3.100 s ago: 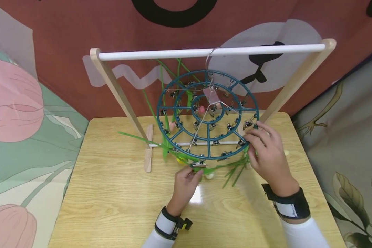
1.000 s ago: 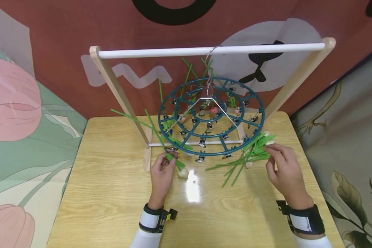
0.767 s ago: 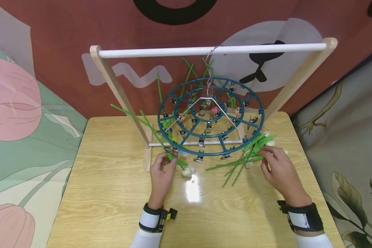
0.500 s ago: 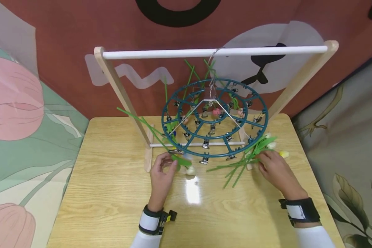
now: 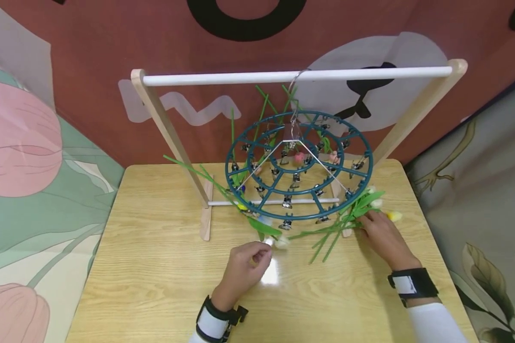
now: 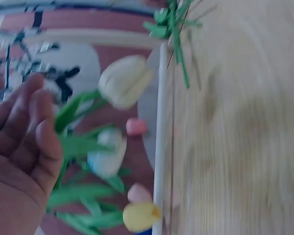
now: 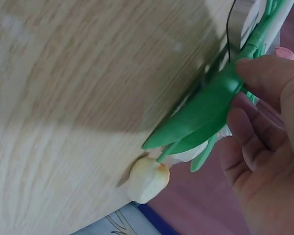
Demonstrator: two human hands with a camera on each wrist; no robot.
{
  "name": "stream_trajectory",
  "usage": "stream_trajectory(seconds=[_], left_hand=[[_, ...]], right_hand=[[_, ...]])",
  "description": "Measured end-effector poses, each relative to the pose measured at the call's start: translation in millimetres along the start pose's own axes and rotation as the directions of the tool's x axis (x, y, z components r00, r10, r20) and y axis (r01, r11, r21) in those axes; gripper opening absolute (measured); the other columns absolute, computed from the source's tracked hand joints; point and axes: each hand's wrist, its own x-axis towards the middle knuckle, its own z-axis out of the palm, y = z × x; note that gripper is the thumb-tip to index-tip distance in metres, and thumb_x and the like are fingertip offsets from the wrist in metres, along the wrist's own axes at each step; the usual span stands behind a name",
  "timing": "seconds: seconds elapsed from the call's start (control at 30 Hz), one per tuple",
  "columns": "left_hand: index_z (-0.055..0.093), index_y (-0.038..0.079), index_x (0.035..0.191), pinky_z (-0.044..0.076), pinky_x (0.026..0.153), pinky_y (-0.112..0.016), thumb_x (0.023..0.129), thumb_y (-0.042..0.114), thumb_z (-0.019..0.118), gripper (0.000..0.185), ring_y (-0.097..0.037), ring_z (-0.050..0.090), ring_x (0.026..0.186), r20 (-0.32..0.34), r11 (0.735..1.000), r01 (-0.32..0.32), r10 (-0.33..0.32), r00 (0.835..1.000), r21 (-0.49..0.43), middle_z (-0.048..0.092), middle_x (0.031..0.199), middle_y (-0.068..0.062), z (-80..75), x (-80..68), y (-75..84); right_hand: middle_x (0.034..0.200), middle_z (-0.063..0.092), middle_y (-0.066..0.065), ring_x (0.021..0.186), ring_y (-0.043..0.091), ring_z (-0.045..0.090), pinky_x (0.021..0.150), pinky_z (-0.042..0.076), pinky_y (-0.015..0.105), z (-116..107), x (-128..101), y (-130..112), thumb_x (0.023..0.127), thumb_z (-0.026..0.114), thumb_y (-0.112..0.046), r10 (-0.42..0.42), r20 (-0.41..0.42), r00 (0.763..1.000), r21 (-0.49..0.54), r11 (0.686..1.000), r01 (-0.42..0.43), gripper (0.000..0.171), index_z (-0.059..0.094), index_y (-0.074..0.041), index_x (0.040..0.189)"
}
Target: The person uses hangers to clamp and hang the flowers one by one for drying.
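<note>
A round teal clip hanger (image 5: 298, 166) hangs by its hook from the white rod (image 5: 240, 77) of a wooden rack. Several artificial tulips are clipped to it, heads down. A white tulip (image 5: 281, 242) dangles from its front rim. My left hand (image 5: 257, 257) lies on the table just below that tulip, fingers loosely curled and holding nothing. In the left wrist view the left hand (image 6: 24, 142) is beside the white tulip (image 6: 125, 88). My right hand (image 5: 366, 223) is at a pile of loose tulips (image 5: 356, 207). My right hand's fingers (image 7: 264, 73) pinch a green leaf (image 7: 201, 117).
The wooden table (image 5: 154, 286) ends close to the right of the pile. The rack's slanted legs (image 5: 171, 138) and its low crossbar (image 5: 223, 203) stand behind the hanger. A yellow-white bud (image 7: 147, 178) lies by the table edge. A patterned cloth wall rises behind.
My left hand has let go at the hanger's front-left rim and drawn back toward me. The hanger has turned a little. My right hand has reached into the tulip pile.
</note>
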Motion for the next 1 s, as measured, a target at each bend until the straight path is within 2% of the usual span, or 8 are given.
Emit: stream_trajectory(seconds=[0.17,0.3,0.47,0.63,0.77,0.87,0.93,1.0], left_hand=[[0.073,0.006,0.117,0.06,0.075,-0.015,0.099,0.012,0.068,0.019,-0.012,0.073,0.088,0.21,0.996,0.077,-0.085,0.974,0.043,0.077,0.102,-0.002,19.8,4.0,11.9],[0.065,0.01,0.134,0.06,0.094,-0.025,0.102,0.021,0.067,0.034,-0.017,0.071,0.112,0.302,0.99,0.114,-0.133,0.944,0.082,0.073,0.123,-0.004,33.0,10.7,12.0],[0.058,0.009,0.143,0.055,0.107,-0.034,0.103,0.028,0.065,0.044,-0.019,0.062,0.129,0.345,0.974,0.058,-0.133,0.929,0.219,0.066,0.139,-0.006,45.8,21.6,7.6],[0.056,0.009,0.143,0.051,0.112,-0.033,0.101,0.029,0.068,0.049,-0.02,0.06,0.131,0.387,0.928,-0.031,-0.125,0.914,0.372,0.064,0.14,-0.005,55.7,25.9,-0.9],[0.057,0.007,0.143,0.051,0.112,-0.035,0.098,0.028,0.072,0.051,-0.021,0.062,0.128,0.408,0.899,-0.078,-0.117,0.905,0.431,0.065,0.137,-0.007,59.8,25.7,-6.2],[0.056,0.009,0.144,0.053,0.109,-0.035,0.099,0.03,0.072,0.053,-0.021,0.062,0.128,0.417,0.926,-0.008,-0.162,0.894,0.379,0.065,0.138,-0.006,59.8,24.1,-9.5],[0.055,0.01,0.145,0.055,0.107,-0.036,0.1,0.03,0.07,0.052,-0.02,0.063,0.128,0.408,0.959,0.115,-0.217,0.887,0.26,0.065,0.139,-0.006,58.0,23.5,-10.4],[0.056,0.011,0.144,0.056,0.105,-0.039,0.1,0.028,0.07,0.05,-0.019,0.064,0.126,0.38,0.964,0.25,-0.265,0.886,0.089,0.066,0.138,-0.006,55.9,23.5,-11.5]], right_hand=[[0.094,0.062,0.019,0.084,0.035,0.058,0.069,0.05,0.05,6.1,-2.6,2.7,0.075,0.087,0.003,-0.008,-0.032,0.999,-0.03,1.0,0.007,0.032,0.072,0.002,0.103],[0.098,0.063,0.02,0.088,0.038,0.058,0.068,0.05,0.051,7.3,-5.7,2.5,0.074,0.088,0.002,-0.007,-0.064,0.998,-0.051,0.999,0.004,0.032,0.073,0.001,0.102],[0.099,0.066,0.019,0.093,0.039,0.06,0.071,0.052,0.054,7.2,-10.4,1.5,0.078,0.084,0.004,-0.013,-0.06,0.998,-0.028,1.0,0.011,0.026,0.072,-0.002,0.1],[0.102,0.07,0.017,0.097,0.038,0.066,0.08,0.056,0.056,3.6,-15.3,-4.9,0.083,0.077,0.008,0.005,-0.004,1.0,0.024,1.0,-0.005,0.025,0.071,-0.004,0.104],[0.1,0.071,0.014,0.092,0.034,0.069,0.079,0.059,0.051,-0.5,-15.2,-13.7,0.084,0.077,0.009,-0.013,-0.003,1.0,0.061,0.998,0.013,0.024,0.07,-0.004,0.103],[0.1,0.07,0.011,0.091,0.031,0.068,0.076,0.059,0.048,-5.7,-14.7,-22.3,0.083,0.078,0.008,-0.021,-0.007,1.0,0.097,0.995,0.021,0.026,0.069,-0.006,0.104],[0.101,0.069,0.01,0.093,0.029,0.068,0.076,0.06,0.047,-9.8,-15.2,-28.3,0.083,0.078,0.009,-0.018,-0.007,1.0,0.127,0.992,0.019,0.028,0.069,-0.006,0.105],[0.102,0.069,0.008,0.095,0.027,0.068,0.078,0.06,0.046,-14.8,-15.4,-34.9,0.084,0.078,0.009,-0.015,-0.009,1.0,0.162,0.987,0.016,0.029,0.068,-0.007,0.105]])
